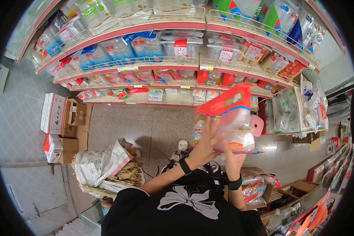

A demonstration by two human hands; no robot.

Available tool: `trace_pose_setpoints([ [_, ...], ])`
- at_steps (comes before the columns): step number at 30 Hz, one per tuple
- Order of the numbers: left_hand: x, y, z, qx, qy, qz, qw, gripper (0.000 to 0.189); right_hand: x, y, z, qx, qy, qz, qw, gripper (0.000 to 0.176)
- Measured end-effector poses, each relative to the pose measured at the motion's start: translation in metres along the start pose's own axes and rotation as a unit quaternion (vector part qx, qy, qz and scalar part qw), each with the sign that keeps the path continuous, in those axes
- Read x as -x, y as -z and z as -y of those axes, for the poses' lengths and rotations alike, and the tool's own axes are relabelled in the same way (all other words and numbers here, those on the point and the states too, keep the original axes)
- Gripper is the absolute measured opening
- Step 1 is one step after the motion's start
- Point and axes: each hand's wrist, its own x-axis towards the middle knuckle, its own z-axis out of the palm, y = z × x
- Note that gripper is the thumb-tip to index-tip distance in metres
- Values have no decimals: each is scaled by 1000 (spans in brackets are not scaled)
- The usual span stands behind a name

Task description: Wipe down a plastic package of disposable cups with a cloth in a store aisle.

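A red and clear plastic packet is held up in front of my body, tilted, with a blue stripe and a printed picture on its left side. My left hand lies against its lower left part, fingers partly spread over the plastic. Under the bottom edge, my right hand grips the same packet, its fingers partly hidden by it. What the clear part contains is hard to make out. Both wrists wear dark bands.
Shelves stocked with bagged plastic goods stand ahead. Cardboard boxes and a white woven sack with straw-like stalks are on the left. To the right are a side rack, a pink stool and an open carton of packets.
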Motion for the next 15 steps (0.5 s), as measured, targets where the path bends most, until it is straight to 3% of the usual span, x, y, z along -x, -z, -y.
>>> trace_pose_setpoints([
  [2,-2,-4,-13,173,84,66,979,76,-4,19,-17,-32,38,-96,994,47],
  [3,-17,-11,-13,163,83,74,980,76,-20,40,-18,-45,36,-97,994,47],
  [5,-25,-13,-18,254,112,197,940,67,-28,78,-17,-26,55,-136,989,53],
  [7,-30,-7,-8,283,136,240,919,65,-32,111,-25,-22,8,-143,990,58],
  [9,-34,-10,9,218,213,113,946,82,-43,142,-33,-200,-52,-122,971,56],
  [10,-38,-10,17,226,211,119,943,82,-45,164,-44,-241,-108,-98,959,60],
  [12,-45,-11,31,256,280,41,924,100,-48,192,-64,-184,-75,-74,977,61],
  [13,-53,-9,32,261,278,43,923,100,-51,202,-67,-133,-42,-37,989,63],
  [14,-63,-5,30,337,265,71,901,106,-53,215,-63,-47,-87,29,995,68],
  [15,-68,1,31,405,252,100,873,112,-56,212,-59,-47,-86,29,995,68],
])
